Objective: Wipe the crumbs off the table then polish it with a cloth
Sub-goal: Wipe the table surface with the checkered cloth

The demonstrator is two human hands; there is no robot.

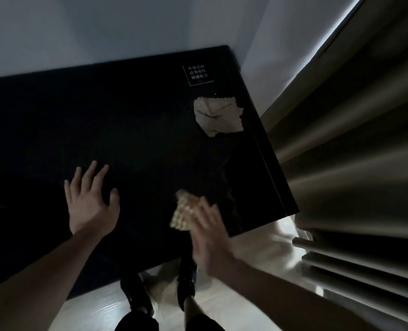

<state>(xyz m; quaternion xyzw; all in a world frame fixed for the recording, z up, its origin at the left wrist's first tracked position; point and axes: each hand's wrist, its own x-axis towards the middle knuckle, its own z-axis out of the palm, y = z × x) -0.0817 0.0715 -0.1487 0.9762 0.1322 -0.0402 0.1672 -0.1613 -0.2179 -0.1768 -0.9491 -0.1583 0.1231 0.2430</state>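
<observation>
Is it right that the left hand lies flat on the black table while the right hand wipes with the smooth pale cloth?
Not quite. In the head view the right hand presses the waffle-textured cloth; the smooth pale cloth lies untouched further back. The left hand does lie flat on the black table.

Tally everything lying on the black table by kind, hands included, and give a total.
Cloths: 2, a pale cloth lying loose and a waffle-textured cloth under the right hand
Hands: 2, the right one and the left hand flat on the table
Printed label: 1
Total: 5
</observation>
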